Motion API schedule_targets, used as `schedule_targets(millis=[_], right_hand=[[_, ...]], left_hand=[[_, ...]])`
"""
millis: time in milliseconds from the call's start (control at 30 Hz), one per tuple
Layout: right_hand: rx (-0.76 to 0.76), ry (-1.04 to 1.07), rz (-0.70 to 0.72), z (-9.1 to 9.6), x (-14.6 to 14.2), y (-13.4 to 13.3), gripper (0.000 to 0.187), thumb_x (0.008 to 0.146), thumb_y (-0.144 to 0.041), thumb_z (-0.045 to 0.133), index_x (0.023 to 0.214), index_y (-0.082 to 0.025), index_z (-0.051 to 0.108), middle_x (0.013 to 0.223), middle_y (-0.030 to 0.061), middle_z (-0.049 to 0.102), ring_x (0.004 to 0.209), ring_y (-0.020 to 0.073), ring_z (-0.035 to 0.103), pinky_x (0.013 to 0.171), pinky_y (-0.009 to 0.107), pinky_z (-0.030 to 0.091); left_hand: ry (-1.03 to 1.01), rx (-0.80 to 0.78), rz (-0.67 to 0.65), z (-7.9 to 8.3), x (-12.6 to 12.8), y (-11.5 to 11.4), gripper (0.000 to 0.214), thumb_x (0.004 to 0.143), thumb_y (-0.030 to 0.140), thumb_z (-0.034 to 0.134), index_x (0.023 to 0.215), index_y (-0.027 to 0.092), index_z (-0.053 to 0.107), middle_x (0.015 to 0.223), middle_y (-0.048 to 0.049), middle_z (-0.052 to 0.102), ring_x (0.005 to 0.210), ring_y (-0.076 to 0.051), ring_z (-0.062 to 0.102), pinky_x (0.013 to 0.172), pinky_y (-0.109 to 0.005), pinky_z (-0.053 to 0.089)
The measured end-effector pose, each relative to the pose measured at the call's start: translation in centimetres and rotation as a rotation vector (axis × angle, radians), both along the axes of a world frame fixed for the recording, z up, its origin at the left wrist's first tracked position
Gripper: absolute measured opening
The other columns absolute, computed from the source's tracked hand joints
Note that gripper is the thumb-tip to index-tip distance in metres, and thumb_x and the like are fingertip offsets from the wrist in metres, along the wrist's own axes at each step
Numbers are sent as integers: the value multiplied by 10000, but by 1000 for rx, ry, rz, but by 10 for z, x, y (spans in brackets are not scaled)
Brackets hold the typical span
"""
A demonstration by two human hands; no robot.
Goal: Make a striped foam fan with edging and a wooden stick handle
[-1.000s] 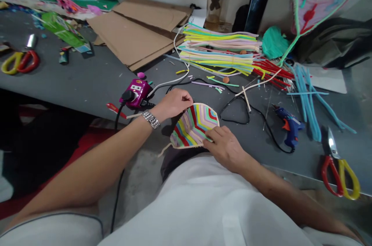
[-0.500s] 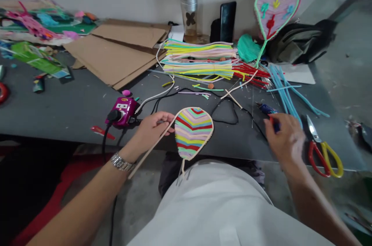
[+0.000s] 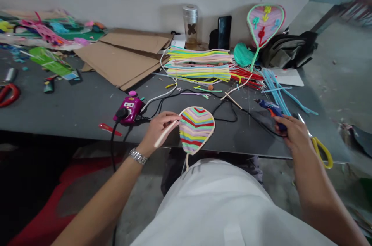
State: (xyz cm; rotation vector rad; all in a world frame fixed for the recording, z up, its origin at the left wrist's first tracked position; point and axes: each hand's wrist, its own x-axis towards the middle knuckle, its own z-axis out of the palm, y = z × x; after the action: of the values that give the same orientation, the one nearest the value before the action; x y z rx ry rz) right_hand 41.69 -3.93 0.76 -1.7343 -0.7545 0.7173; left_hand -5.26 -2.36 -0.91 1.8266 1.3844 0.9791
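Note:
My left hand (image 3: 158, 129) pinches a loose cream pipe cleaner (image 3: 166, 134) at the left rim of a striped, teardrop-shaped fan (image 3: 197, 129). The fan is filled with bent rows in red, yellow, lilac, green and blue, and its cream-edged body overhangs the table's front edge, stem toward me. On the right, my right hand (image 3: 292, 129) is closed around the handle of a blue glue gun (image 3: 270, 107), whose nozzle points left. Beneath that wrist lie scissors (image 3: 322, 151) with a yellow handle loop showing; the rest is partly hidden by my arm.
Bundled pipe cleaners (image 3: 200, 61) lie at the back, with loose blue ones (image 3: 277, 90) at right. A purple power socket (image 3: 129, 110) with black cables stands left. Behind are cardboard sheets (image 3: 124, 56), a bottle (image 3: 191, 25), a phone (image 3: 224, 32) and a pink fan (image 3: 266, 25).
My right hand has taken hold of the glue gun and raised it slightly. The loose cream strip in my left hand now points more toward me. The camera view has shifted a little.

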Motion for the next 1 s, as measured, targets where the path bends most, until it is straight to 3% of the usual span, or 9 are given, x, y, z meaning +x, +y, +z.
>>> schedule_targets(millis=[100,167,233,300,400,500,767,900,1000], right_hand=[[150,148,-29,19,-22,-8,487,504,-378,883,901,-221,649,715,-38,674,568,124,582,464,230,422],[109,263,130,31,-40,-13,452,581,-398,867,946,-220,670,756,-16,687,578,127,587,453,231,410],[0,398,334,40,-61,-15,365,665,-423,828,926,-209,689,675,-18,641,492,112,507,412,235,341],[-23,426,413,46,-82,-17,315,695,-419,811,899,-215,683,606,-35,600,442,101,451,401,235,300],[18,379,469,49,-115,-17,339,686,-405,836,932,-220,693,670,-14,675,464,112,516,426,244,353],[-79,356,663,45,-143,-11,361,752,-503,808,890,-179,729,692,24,701,437,104,502,421,259,359],[-153,-129,892,21,-181,16,526,870,-669,702,781,-151,724,520,-8,579,488,140,510,490,270,389],[-46,-260,959,14,-192,21,465,922,-606,657,921,-148,743,771,42,731,711,204,639,664,296,502],[22,-410,950,5,-197,21,426,953,-580,614,951,-168,722,831,60,740,748,217,647,704,316,518]], left_hand=[[9,76,26,4,3,1,313,976,428,617,1068,216,829,1206,-104,777,1140,-251,719,1059,-417,564],[-5,58,18,7,6,3,343,999,436,582,1093,207,819,1229,-103,789,1187,-259,720,1110,-424,538],[-1,13,31,10,10,5,362,1005,448,562,1099,206,815,1216,-97,803,1180,-263,736,1105,-411,542],[9,-19,75,10,13,6,378,999,459,555,1105,204,812,1202,-93,812,1150,-268,753,1066,-393,564],[-44,-44,155,8,17,9,401,982,467,566,1136,183,803,1192,-102,815,1060,-259,781,992,-367,598],[-146,-60,197,3,19,12,418,972,473,580,1140,156,796,1127,-115,828,982,-247,795,936,-352,618],[-180,7,290,4,24,15,397,965,456,589,1080,143,806,1012,-110,835,848,-215,785,823,-314,617],[-197,-8,317,5,26,16,375,955,457,600,1058,162,809,994,-91,837,848,-215,784,813,-311,613],[-275,-37,341,2,27,18,369,936,466,630,1045,160,805,982,-88,836,848,-218,786,799,-314,620]])
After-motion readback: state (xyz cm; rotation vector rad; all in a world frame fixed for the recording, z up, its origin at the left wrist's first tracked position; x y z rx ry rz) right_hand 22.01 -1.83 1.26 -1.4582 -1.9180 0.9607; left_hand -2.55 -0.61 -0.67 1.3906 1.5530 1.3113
